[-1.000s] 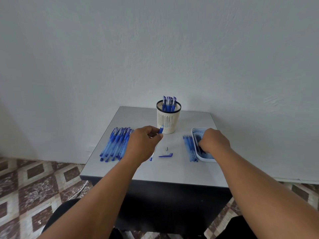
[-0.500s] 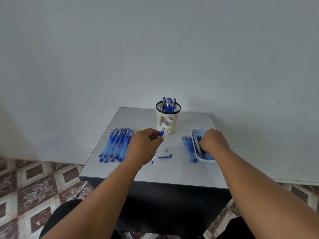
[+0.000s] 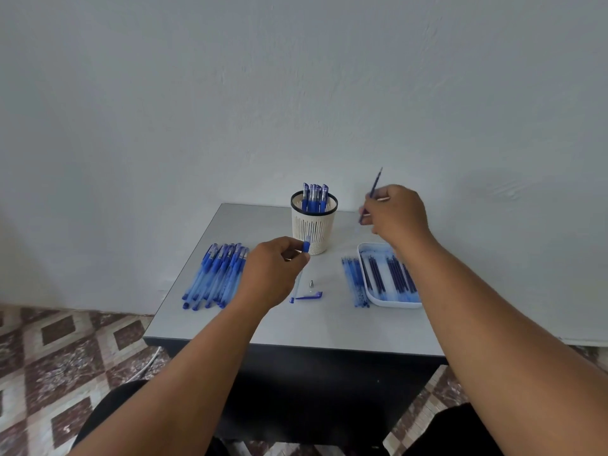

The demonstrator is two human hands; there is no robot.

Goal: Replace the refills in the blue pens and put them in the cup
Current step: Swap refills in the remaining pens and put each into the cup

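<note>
My left hand (image 3: 273, 271) grips a blue pen barrel (image 3: 306, 246) over the table's middle, its lower end reaching down towards the tabletop. My right hand (image 3: 394, 215) pinches a thin dark blue refill (image 3: 375, 184), lifted above the white tray (image 3: 385, 302) that holds several dark refills (image 3: 394, 274). A white slotted cup (image 3: 314, 230) with several blue pens (image 3: 314, 194) stands at the back centre. A metal pen tip (image 3: 311, 284) and a blue cap (image 3: 309, 295) lie on the table in front of my left hand.
A bunch of several blue pens (image 3: 215, 276) lies at the table's left. Several pale blue used refills (image 3: 354, 281) lie just left of the tray. The small grey table (image 3: 296, 327) stands against a white wall, with patterned floor tiles below.
My right hand has risen from the tray with one refill pinched, moving up and back. My left hand has stayed almost still with the pen barrel.
</note>
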